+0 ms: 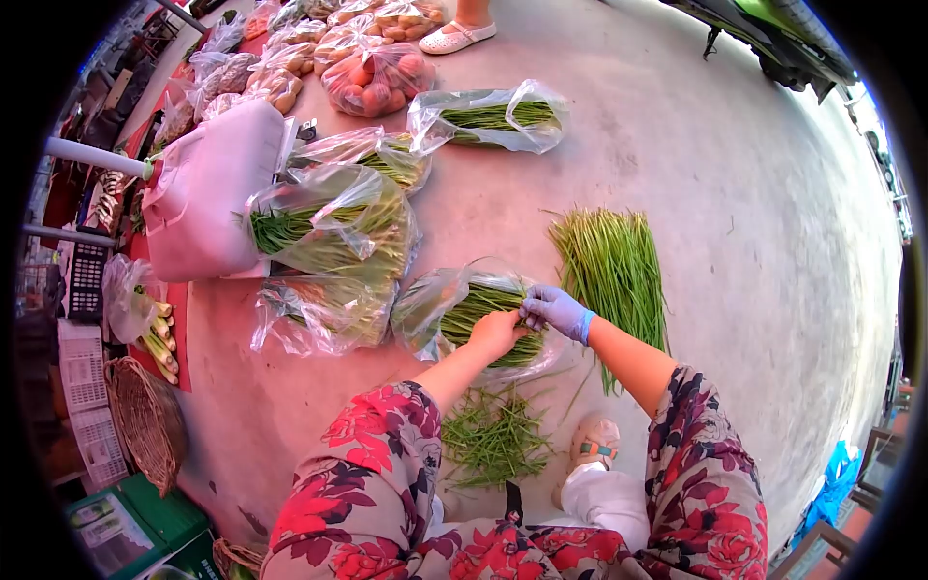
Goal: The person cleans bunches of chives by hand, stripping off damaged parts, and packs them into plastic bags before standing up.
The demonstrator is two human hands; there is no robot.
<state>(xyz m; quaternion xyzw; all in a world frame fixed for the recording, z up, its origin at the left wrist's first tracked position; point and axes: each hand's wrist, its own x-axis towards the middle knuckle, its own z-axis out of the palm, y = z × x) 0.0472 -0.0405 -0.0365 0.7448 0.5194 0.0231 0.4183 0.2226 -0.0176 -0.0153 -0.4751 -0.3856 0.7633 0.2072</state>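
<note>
Long thin green stems (467, 311), which look like garlic scapes or chives, lie in an open clear plastic bag (414, 314) in front of me. My bare left hand (496, 334) is closed with its fingers curled on the stems at the bag's right end. My right hand (556, 311), in a pale purple glove, pinches stem ends beside the left fingertips; its fingertips partly overlap the stems. Right of the bag, a loose pile of the same stems (611, 266) is spread on the floor. Short green trimmings (493, 437) are scattered nearer my feet.
More bagged stems (362, 232) lie to the left, and another bag (498, 116) sits farther out. A pinkish plastic jug (213, 188) stands at left. Beyond are bagged tomatoes (377, 82) and another person's shoe (457, 39). A wicker basket (145, 420) is at lower left.
</note>
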